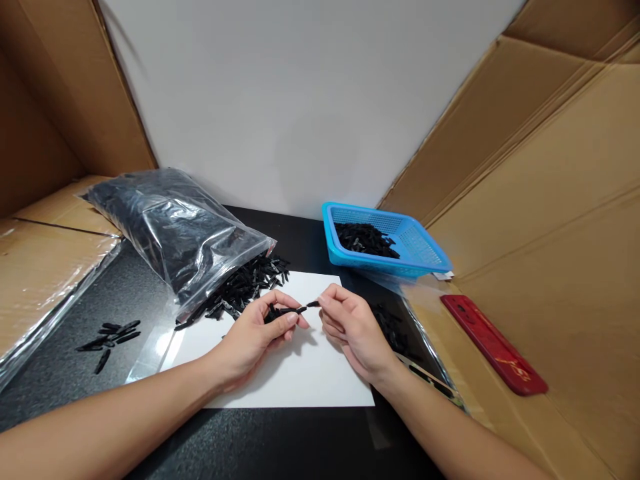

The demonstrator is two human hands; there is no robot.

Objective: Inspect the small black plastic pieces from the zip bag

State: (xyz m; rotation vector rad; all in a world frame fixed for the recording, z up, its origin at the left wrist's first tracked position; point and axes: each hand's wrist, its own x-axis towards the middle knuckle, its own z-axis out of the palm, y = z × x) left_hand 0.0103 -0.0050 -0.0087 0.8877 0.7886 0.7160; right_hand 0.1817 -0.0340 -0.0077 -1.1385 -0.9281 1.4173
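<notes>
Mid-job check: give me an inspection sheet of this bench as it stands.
Surface: black table with white sheet.
Job's things: left hand pinches a black piece; right hand pinches a smaller black piece.
Clutter: open plastic bag spilling pieces; blue basket holding pieces; loose pieces; red case.
Grippers: both hands shut on pieces.
Cables: nothing seen.
Surroundings: cardboard walls.

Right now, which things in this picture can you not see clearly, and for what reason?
- Head view: the small black piece between both hands is too small to show its shape; the left hand also covers other pieces.
- Right hand: its fingers hide most of the tiny part they pinch.
- Plastic bag: glare hides its contents.
- Blue basket: its wall hides how deep the pile is.
- Red object: its gold marking is unreadable.
</notes>
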